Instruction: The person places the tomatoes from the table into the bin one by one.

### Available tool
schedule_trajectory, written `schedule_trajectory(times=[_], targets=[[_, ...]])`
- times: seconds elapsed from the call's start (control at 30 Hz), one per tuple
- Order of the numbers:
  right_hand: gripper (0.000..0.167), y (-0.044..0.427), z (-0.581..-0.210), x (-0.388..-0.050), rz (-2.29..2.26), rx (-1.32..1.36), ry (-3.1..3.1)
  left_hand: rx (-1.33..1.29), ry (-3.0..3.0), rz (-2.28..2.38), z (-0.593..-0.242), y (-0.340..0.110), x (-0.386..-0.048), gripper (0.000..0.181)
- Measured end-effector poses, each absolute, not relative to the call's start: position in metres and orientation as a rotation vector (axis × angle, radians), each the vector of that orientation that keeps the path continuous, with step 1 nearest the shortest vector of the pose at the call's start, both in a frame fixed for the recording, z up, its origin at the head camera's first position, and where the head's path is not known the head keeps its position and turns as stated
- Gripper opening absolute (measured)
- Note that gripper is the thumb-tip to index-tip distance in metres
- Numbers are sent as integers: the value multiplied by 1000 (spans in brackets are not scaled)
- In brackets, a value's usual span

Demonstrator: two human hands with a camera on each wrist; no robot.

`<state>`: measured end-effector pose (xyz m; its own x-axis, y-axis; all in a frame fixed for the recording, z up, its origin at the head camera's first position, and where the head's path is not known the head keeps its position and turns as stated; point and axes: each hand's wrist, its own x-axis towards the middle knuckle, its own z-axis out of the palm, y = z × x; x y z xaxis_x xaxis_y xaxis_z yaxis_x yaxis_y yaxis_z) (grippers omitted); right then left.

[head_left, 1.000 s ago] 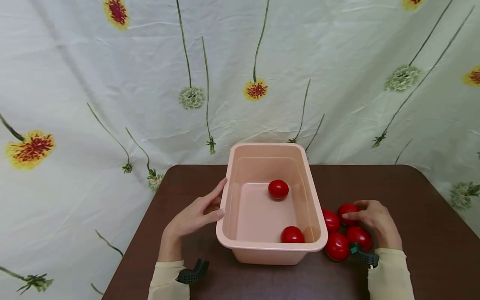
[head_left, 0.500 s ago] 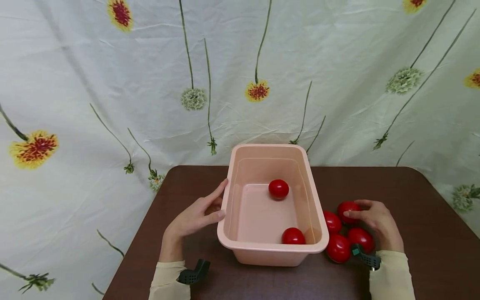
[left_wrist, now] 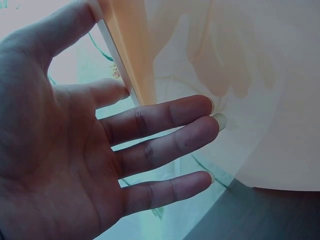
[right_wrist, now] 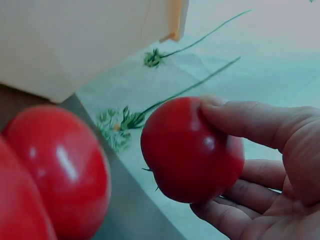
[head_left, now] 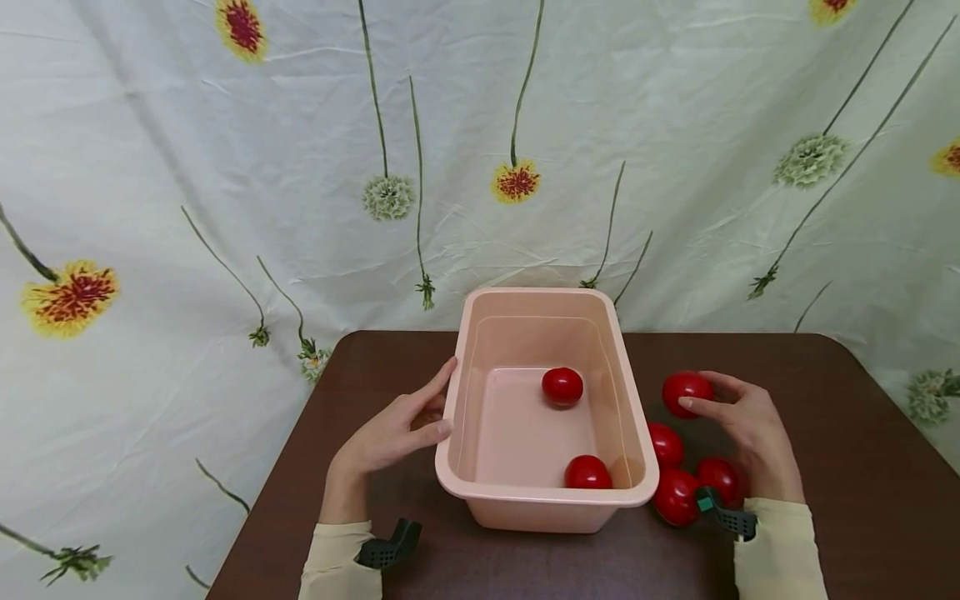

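Observation:
My right hand (head_left: 756,429) pinches a red tomato (head_left: 686,394) between thumb and fingers, to the right of a pink plastic basin (head_left: 517,493). In the right wrist view the held tomato (right_wrist: 192,150) shows green stem tips on its left side. Three more tomatoes (head_left: 677,497) lie on the table between the basin and my right wrist. Inside the basin are two tomatoes, one toward the back (head_left: 562,387) and one by the near wall (head_left: 588,472). My left hand (head_left: 390,429) touches the basin's left rim with thumb and index finger; its other fingers (left_wrist: 165,150) stretch out beside the wall.
Everything stands on a dark brown table (head_left: 847,392) with rounded far corners. Behind it hangs a white cloth (head_left: 480,125) printed with flowers. Dark devices are strapped at the left wrist (head_left: 390,543) and right wrist (head_left: 726,515).
My right hand has lifted one tomato up off the group and away toward the back. The rear tomato in the basin has shifted slightly right and nearer. My left hand stays put.

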<state>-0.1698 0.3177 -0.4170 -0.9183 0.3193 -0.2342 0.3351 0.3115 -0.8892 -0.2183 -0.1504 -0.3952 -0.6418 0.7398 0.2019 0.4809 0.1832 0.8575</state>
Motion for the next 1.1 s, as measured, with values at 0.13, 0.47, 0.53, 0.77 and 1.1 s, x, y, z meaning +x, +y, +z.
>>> schedule_trajectory(times=[0.13, 0.47, 0.53, 0.77, 1.1], targets=[[88, 313, -409, -168, -1816, 601, 2527, 1174, 2207, 1437, -395, -150, -219, 78], [80, 305, -391, -158, -1879, 523, 2614, 1147, 2202, 1437, -396, -149, -219, 78], [77, 303, -388, -157, -1895, 486, 2635, 1146, 2195, 1444, -395, -149, -219, 78], [68, 296, -378, -152, -2090, 349, 2590, 1150, 2180, 1454, -395, -150, -219, 78], [59, 280, -369, -149, -2212, 153, 2511, 1140, 2183, 1454, -395, -149, -218, 78]])
